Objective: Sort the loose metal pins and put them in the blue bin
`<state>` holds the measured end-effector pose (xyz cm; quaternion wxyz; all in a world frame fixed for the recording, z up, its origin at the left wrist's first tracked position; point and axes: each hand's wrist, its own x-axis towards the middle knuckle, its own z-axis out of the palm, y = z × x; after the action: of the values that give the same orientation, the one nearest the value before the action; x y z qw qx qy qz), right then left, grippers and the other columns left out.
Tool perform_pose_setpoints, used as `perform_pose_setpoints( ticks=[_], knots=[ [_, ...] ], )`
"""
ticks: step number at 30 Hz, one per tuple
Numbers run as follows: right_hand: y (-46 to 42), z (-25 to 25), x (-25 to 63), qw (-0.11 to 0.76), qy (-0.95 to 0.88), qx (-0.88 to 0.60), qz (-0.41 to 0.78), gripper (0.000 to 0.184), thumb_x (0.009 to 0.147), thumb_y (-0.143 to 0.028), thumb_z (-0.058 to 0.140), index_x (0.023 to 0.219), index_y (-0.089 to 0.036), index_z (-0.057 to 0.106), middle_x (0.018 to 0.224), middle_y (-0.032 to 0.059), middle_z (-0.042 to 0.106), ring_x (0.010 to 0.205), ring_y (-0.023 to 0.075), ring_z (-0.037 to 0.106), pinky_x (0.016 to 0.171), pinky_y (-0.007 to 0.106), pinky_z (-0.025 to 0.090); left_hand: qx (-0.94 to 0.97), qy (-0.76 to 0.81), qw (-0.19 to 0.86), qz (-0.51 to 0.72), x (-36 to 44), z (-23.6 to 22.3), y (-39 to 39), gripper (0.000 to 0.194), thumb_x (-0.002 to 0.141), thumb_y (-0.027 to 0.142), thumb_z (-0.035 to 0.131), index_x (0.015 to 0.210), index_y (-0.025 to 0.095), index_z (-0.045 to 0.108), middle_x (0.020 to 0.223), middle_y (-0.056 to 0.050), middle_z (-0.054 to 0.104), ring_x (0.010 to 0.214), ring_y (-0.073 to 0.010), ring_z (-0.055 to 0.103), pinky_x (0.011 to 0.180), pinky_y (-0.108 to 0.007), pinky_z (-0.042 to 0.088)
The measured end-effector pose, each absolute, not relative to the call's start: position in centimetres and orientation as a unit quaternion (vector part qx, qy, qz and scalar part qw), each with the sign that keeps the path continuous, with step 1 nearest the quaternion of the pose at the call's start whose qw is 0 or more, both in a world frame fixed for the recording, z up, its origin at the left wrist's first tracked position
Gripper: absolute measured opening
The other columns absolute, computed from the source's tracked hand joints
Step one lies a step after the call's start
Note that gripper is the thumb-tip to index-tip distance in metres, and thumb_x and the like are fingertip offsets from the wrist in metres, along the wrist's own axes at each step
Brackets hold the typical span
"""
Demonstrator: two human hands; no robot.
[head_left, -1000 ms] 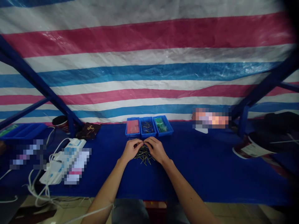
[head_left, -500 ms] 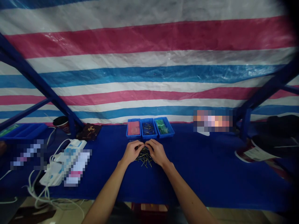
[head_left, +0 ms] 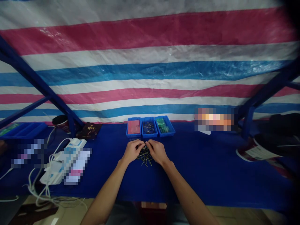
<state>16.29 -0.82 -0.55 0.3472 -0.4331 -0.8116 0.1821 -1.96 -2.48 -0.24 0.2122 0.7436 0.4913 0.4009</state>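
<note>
1. Blue table (head_left: 211,175): it spreads bare to your right and between you and the pile; pieces flicked outward could scatter over it, if your hands part sharply.
2. White power strip (head_left: 52,172): it lies to your left, with loose white cables (head_left: 47,191) drooping past the near edge close to your left forearm. A sideways sweep of that arm could snag one.
3. Three blue bins, side by side just beyond your hands: left with a pink block (head_left: 133,126), middle with thin dark pieces (head_left: 148,125), right with green packets (head_left: 162,125). A forward push of your knuckles could nudge them.
4. Your left hand (head_left: 132,151) and right hand (head_left: 158,151): fingers curled, tips nearly meeting over the pile's far edge. Whether they pinch anything cannot be told; a loose grip could drop a piece.
5. Pile of thin pieces (head_left: 145,157): on the table between your hands, lying crisscross. Tangled pieces could drag neighbours along when one is pulled.
</note>
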Motion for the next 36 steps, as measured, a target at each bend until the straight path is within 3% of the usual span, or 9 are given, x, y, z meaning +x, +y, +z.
perform_pose_setpoints(
  ticks=[3,6,11,19,36],
  knots=[
    [-0.73,-0.35,16.5,0.381,-0.804,-0.402,0.215,0.018,0.101,-0.03,0.049,0.108,-0.023,0.065,0.097,0.0039,0.07,0.086,0.0177,0.066,0.076,0.026,0.046,0.74,0.493,0.208,0.407,-2.08,-0.18,-2.4,0.022,0.095,0.031,0.057,0.087,0.016,0.071,0.073,-0.003,0.065,0.064,-0.0137,0.058,0.064,-0.024,0.043],
    [-0.64,-0.42,16.56,0.403,-0.798,-0.385,0.228,0.021,0.099,-0.027,0.052,0.115,-0.025,0.066,0.103,0.0045,0.069,0.091,0.0186,0.066,0.081,0.028,0.049,0.735,0.496,0.207,0.413,-2.2,-0.14,-2.36,0.021,0.095,0.028,0.058,0.085,0.016,0.071,0.072,-0.002,0.065,0.064,-0.0127,0.057,0.064,-0.023,0.042],
    [-0.6,-0.53,16.51,0.408,-0.799,-0.375,0.233,0.023,0.1,-0.023,0.05,0.111,-0.028,0.07,0.101,0.0034,0.069,0.091,0.0179,0.066,0.085,0.028,0.049,0.733,0.496,0.209,0.415,-2.21,-0.21,-2.32,0.019,0.094,0.028,0.06,0.086,0.015,0.071,0.071,-0.002,0.064,0.062,-0.012,0.055,0.061,-0.023,0.04],
    [-0.82,0.0,16.6,0.388,-0.8,-0.396,0.228,0.017,0.099,-0.021,0.05,0.101,-0.025,0.067,0.096,0.003,0.068,0.085,0.0168,0.065,0.078,0.026,0.047,0.735,0.492,0.215,0.414,-2.11,-0.12,-2.36,0.02,0.094,0.03,0.06,0.087,0.015,0.072,0.072,-0.003,0.067,0.063,-0.0131,0.058,0.062,-0.023,0.043],
    [-0.79,0.0,16.63,0.359,-0.808,-0.41,0.225,0.019,0.102,-0.027,0.046,0.097,-0.023,0.064,0.093,0.0036,0.067,0.084,0.0167,0.065,0.077,0.025,0.045,0.735,0.492,0.206,0.418,-2.16,-0.32,-2.32,0.017,0.093,0.027,0.061,0.086,0.016,0.072,0.073,-0.002,0.068,0.063,-0.0129,0.059,0.061,-0.023,0.043]
  ],
)
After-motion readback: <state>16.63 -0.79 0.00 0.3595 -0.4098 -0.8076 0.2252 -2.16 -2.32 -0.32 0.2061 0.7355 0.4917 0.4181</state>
